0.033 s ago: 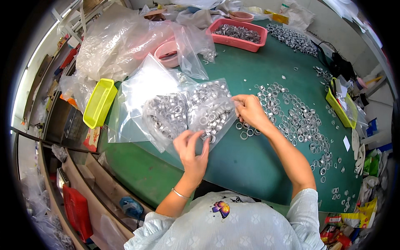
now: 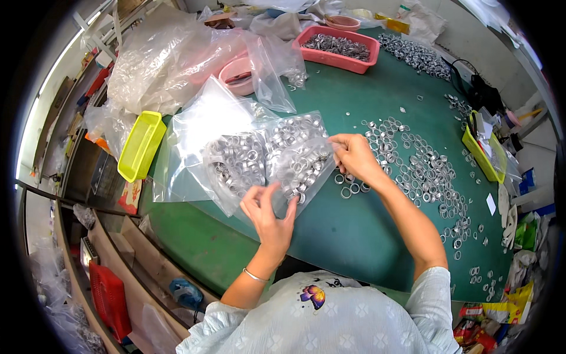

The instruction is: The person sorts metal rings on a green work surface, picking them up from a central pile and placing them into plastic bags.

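Observation:
A clear plastic bag point(image 2: 319, 172) filled with silvery metal rings lies on the green table. My right hand point(image 2: 355, 154) pinches its right edge between thumb and fingers. Against it on the left rests another clear bag point(image 2: 234, 160) of similar rings. At the near edge of the bags is my left hand point(image 2: 268, 215), its fingers spread and slightly curled, with nothing visibly gripped. The left fingertips are over or beside the plastic; whether they touch it I cannot tell. Many loose rings point(image 2: 421, 171) are scattered to the right of my right hand.
A pink tray point(image 2: 368, 66) of metal pieces stands at the back, beside a heap of small parts point(image 2: 415, 56). Large plastic bags point(image 2: 159, 59) pile up at the far left, near a yellow-green tray point(image 2: 141, 147). Another yellow-green basket point(image 2: 483, 156) sits at the right edge.
My left fingers have shifted slightly left and spread a little wider. My right hand keeps its place on the bag's edge.

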Tool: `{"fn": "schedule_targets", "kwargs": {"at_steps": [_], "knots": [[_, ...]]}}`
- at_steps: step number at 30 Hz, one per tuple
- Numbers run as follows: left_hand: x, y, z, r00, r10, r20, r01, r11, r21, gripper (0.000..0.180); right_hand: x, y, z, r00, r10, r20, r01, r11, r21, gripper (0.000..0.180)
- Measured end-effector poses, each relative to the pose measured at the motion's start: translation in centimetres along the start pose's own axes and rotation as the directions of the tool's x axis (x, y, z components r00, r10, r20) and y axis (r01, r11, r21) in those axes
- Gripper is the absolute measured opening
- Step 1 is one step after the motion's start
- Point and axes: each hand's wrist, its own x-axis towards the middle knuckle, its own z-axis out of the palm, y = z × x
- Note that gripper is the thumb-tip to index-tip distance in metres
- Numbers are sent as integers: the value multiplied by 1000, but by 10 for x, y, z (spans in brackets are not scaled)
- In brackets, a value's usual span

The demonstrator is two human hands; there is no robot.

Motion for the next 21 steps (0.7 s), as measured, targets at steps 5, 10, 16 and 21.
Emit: {"fn": "schedule_targets", "kwargs": {"at_steps": [5,10,16,21], "knots": [[34,-29,0,937,-198,286,245,960,-137,22,11,-11,-3,999,-21,29,20,1000,22,26],[142,-29,18,993,-52,109,71,983,-170,15,85,-42,-31,958,-264,-114,255,963,-88,26],[255,-23,10,971,-39,236,115,941,-319,16,134,-93,-58,841,-465,-277,434,885,-169,27],[209,-45,34,884,-24,468,149,961,-233,22,120,-39,-52,849,-457,-263,410,886,-217,25]]}}
